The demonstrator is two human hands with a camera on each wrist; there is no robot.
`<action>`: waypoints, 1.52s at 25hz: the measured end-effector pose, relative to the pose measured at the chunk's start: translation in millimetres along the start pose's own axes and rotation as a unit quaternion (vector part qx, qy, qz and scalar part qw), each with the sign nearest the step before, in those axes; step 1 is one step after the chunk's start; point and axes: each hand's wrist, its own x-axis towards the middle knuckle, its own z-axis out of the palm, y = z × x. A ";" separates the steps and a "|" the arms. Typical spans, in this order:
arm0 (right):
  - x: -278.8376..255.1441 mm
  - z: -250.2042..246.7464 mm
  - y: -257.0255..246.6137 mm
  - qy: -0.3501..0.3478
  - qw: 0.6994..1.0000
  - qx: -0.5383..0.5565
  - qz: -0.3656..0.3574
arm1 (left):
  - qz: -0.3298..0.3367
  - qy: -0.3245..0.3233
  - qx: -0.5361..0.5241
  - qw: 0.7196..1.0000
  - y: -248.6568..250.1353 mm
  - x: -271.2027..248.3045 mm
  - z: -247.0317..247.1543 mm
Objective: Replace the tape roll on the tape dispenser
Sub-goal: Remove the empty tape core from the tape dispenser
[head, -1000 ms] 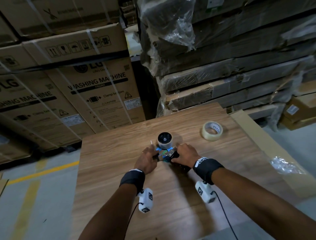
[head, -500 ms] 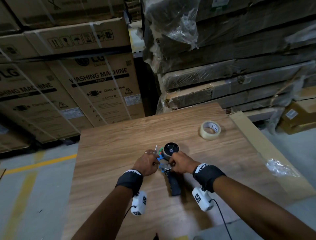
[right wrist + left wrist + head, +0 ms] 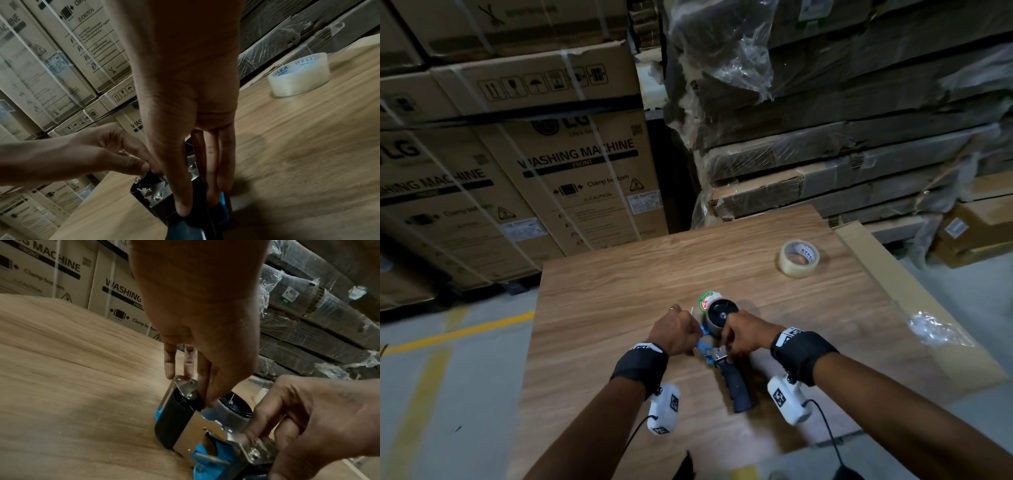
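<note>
The left hand [image 3: 677, 328] is reaching down onto the front end of the tape dispenser [image 3: 717, 337], its fingertips [image 3: 202, 386] pinching the metal plate beside the toothed cutting edge, just above the black roller [image 3: 174, 417]. The right hand [image 3: 744, 334] is gripping the same dispenser from the other side, fingers [image 3: 183, 194] curled down around the metal frame where it is joining the dark handle [image 3: 736, 387]. Both hands are closed on the dispenser, close together and nearly touching.

The dispenser is lying on its side near the middle of the wooden table [image 3: 619, 281], blue body against the wood, handle pointing back toward the person. Its black spool hub [image 3: 722, 313] is sticking up with only a thin grey core around it; a round red and green label [image 3: 705, 301] is showing just behind the hub.

A clear tape roll [image 3: 798, 258] with blue printing inside its core is lying flat on the table's far right part, well apart from the hands and the dispenser.

Beyond the table, strapped cardboard boxes [image 3: 571, 164] printed "WASHING MACHINE" are stacked at left, and flat cartons under plastic wrap [image 3: 842, 154] are piled at right. A long cardboard strip [image 3: 893, 281] is running along the table's right edge, with crumpled clear plastic [image 3: 935, 330] lying on it.
</note>
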 end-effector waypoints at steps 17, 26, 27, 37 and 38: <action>28.4 -1.4 45.8 0.173 0.914 0.300 0.210 | -0.034 -0.014 -0.125 0.991 -10.7 55.4 6.0; 56.5 -5.8 45.8 0.132 0.954 0.222 0.150 | -0.114 -0.068 -0.101 0.986 -1.8 77.2 26.9; 57.0 -6.3 46.5 0.132 0.955 0.223 0.147 | -0.118 -0.062 -0.119 0.984 -2.0 79.4 28.5; 54.6 -3.5 46.9 0.169 0.933 0.284 0.146 | -0.168 -0.048 -0.196 0.965 6.4 91.5 27.7; 54.0 -3.1 46.1 0.174 0.931 0.288 0.143 | -0.174 -0.048 -0.209 0.961 7.6 90.5 27.2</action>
